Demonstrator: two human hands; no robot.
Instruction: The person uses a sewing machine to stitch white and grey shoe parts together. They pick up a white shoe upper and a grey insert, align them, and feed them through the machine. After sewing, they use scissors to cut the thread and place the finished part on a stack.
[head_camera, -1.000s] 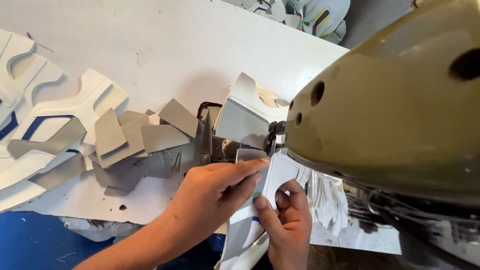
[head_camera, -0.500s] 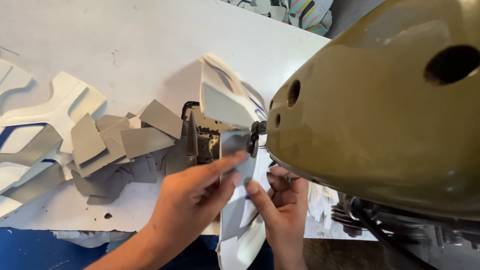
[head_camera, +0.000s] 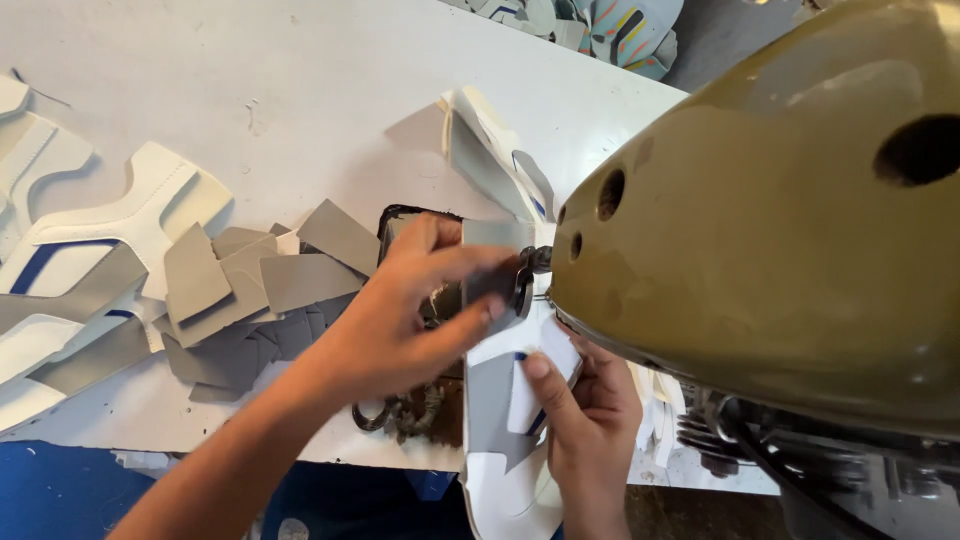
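Head view looks down past the olive-green sewing machine head (head_camera: 780, 230), which fills everything to the right. Left hand (head_camera: 410, 310) reaches in from the lower left, forearm angled up, its fingers (head_camera: 480, 262) pinching a small grey piece (head_camera: 497, 270) right at the machine's needle end. Right hand (head_camera: 590, 400) comes up from below the machine, thumb pressing a white and grey shoe-upper panel (head_camera: 500, 400) that hangs off the near edge of the white table (head_camera: 250, 70). Left of the machine, loose grey cut pieces (head_camera: 260, 275) and white panels (head_camera: 110, 230) lie heaped; beyond them the table is bare.
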